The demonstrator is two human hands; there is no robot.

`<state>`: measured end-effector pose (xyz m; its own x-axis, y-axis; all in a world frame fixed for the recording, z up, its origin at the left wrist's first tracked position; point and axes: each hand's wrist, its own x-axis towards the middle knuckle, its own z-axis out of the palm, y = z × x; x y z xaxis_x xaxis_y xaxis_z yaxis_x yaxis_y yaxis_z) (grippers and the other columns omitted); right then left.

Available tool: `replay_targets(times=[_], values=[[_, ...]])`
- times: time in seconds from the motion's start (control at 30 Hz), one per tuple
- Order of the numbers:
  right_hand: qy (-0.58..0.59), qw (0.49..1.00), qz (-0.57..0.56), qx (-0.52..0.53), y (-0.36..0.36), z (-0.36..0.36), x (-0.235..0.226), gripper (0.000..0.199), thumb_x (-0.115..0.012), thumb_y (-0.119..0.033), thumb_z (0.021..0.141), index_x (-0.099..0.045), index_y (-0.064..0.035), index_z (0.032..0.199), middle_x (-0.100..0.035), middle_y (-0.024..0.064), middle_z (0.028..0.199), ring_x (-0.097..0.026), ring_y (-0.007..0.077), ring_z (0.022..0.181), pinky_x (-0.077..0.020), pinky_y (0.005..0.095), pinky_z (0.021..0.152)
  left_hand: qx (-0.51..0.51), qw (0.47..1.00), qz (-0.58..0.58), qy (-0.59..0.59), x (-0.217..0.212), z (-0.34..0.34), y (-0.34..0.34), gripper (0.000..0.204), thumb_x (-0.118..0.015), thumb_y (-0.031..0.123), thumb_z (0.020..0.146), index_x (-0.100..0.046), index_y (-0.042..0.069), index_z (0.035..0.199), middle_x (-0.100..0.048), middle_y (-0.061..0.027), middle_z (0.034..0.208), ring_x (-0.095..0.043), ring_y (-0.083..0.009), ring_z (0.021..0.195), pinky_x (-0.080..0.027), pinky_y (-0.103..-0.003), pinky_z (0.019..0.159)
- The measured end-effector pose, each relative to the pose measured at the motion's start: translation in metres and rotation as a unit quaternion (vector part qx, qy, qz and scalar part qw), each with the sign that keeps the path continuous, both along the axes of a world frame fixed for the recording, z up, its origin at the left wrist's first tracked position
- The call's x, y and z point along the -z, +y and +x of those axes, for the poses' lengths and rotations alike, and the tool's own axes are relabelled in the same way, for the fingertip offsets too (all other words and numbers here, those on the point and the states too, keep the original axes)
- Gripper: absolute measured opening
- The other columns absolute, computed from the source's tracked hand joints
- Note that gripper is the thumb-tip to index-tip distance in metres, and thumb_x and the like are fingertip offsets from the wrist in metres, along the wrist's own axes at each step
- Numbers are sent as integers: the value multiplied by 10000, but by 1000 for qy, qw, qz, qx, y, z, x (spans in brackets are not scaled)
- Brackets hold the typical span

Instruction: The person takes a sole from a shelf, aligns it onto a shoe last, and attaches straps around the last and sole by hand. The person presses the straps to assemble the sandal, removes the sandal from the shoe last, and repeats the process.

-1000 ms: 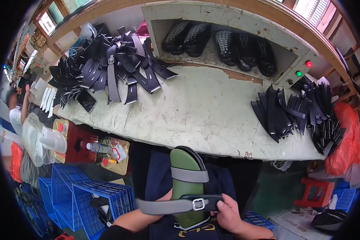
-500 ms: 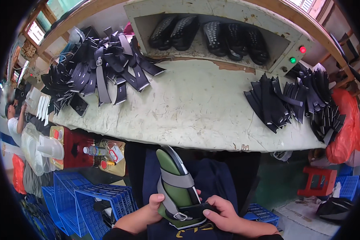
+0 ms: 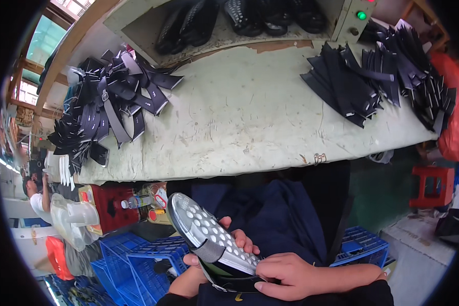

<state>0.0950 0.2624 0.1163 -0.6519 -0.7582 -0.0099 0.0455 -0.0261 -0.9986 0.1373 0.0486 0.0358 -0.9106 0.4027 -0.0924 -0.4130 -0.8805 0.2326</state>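
Tilted in my lap is a sandal form (image 3: 214,232), its silver face with rows of round pale dots turned upward. A grey strap (image 3: 209,251) crosses its side, and a strip of green shows beneath. My left hand (image 3: 190,279) is wrapped around the form, thumb on the near side and fingertips showing along the far edge. At the heel end, my right hand (image 3: 286,275) pinches a black strap (image 3: 237,283) between thumb and fingers. Part of the buckle is visible low on this strap; the rest of the underside is hidden.
Ahead stands a pale worktable (image 3: 229,112). Piles of dark straps lie at left (image 3: 104,102) and right (image 3: 344,84). Behind is a metal cabinet (image 3: 336,25) holding dark shoe forms (image 3: 199,25). Blue crates (image 3: 153,255) and a red stool (image 3: 432,186) stand low at the sides.
The sandal form has been turned over, from its green face with the grey straps to its silver dotted face. My left fingers now reach around its far edge. The view has shifted.
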Motion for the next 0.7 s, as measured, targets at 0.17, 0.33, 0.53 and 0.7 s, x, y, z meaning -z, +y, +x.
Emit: replay_targets(times=[0.17, 0.33, 0.53, 0.7], values=[[0, 999, -18, 27, -1, 5, 10, 202, -633, -150, 945, -564, -14, 812, -510, 91, 673, -550, 262, 608, -451, 362, 589, 24, 999, -23, 9, -3, -4, -2, 1197, -792, 792, 506, -351, 309, 1508, -530, -82, 1103, -515, -287, 1112, -334, -527, 1074], [-26, 999, -6, 48, 0, 4, 10, 210, -620, -146, 956, -561, -17, 800, -511, 88, 667, -555, 259, 607, -455, 360, 586, 22, 1000, -12, 11, 1, -1, -2, 1202, -784, 803, 501, -353, 300, 1504, -527, -82, 1104, -514, -295, 1110, -341, -528, 1059], [-31, 999, -14, 41, 0, 4, 12, 221, -618, -142, 956, -551, -24, 783, -511, 77, 662, -555, 253, 605, -451, 348, 575, 18, 999, -20, 22, 2, 0, -1, 1196, -767, 819, 515, -344, 295, 1502, -523, -84, 1103, -514, -299, 1109, -336, -524, 1056], [-42, 998, -3, 42, -1, 3, 9, 241, -616, -147, 958, -531, -29, 765, -508, 72, 659, -551, 249, 605, -448, 349, 575, 2, 999, 11, 33, -4, -7, 5, 1073, -807, 683, 630, -357, 249, 1502, -542, -111, 1148, -541, -334, 1132, -351, -538, 1048]])
